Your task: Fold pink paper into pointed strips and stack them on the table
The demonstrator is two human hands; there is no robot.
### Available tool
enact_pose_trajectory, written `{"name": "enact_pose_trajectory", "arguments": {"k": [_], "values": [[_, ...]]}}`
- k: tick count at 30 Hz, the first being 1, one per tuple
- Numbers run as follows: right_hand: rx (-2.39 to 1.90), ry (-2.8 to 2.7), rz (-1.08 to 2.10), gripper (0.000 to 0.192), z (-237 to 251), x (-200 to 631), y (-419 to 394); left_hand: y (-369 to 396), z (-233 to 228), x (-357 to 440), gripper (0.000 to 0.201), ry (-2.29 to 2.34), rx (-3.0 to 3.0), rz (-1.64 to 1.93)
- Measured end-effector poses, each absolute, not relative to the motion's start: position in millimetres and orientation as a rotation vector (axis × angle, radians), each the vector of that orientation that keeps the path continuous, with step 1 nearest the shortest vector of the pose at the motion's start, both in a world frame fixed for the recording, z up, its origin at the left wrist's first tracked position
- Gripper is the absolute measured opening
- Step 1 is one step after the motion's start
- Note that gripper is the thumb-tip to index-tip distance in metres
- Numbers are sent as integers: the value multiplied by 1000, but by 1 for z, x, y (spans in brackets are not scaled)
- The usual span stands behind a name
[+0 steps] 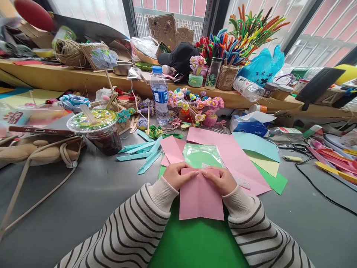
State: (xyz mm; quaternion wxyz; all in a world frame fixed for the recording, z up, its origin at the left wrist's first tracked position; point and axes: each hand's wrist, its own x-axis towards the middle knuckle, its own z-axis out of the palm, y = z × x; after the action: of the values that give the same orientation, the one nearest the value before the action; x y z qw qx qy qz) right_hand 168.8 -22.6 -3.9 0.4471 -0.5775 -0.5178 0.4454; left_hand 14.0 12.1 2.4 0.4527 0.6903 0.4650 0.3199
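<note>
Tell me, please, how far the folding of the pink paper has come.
Done: the pink paper shows a folded top edge, and teal folded strips lie on the table. In hand: the left hand and right hand press that top edge. Left: the pink piece is otherwise flat, and other sheets lie unfolded.

Both the left hand [178, 175] and the right hand [220, 180] press the top edge of a pink paper sheet [200, 199] onto a green sheet [195, 242] on the grey worktop [83, 201].

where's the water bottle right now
In the head view the water bottle stands upright left of centre toward the back of the table, between the lidded drink cup on its left and the little pink flower bouquets on its right.
</note>
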Motion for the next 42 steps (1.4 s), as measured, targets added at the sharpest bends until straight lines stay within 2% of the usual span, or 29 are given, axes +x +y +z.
{"name": "enact_pose_trajectory", "arguments": {"k": [11, 18, 28, 37, 42], "values": [[-1401, -1156, 1383, 24, 2, 174, -21, 13, 3, 12, 30, 1150, 1670, 756], [-1414, -1062, 1333, 23, -1, 169, -21, 9, 2, 15, 21, 1161, 1601, 901], [-1424, -1076, 1163, 21, 3, 168, -24, 11, 4, 15, 27, 1040, 1235, 826], [-1457, -972, 1307, 23, 9, 167, -25, 12, 0, 13, 32, 1112, 1376, 787], [-1483, -907, 1342, 27, 8, 167, -24, 6, -1, 16, 30, 1153, 1419, 908]]}}
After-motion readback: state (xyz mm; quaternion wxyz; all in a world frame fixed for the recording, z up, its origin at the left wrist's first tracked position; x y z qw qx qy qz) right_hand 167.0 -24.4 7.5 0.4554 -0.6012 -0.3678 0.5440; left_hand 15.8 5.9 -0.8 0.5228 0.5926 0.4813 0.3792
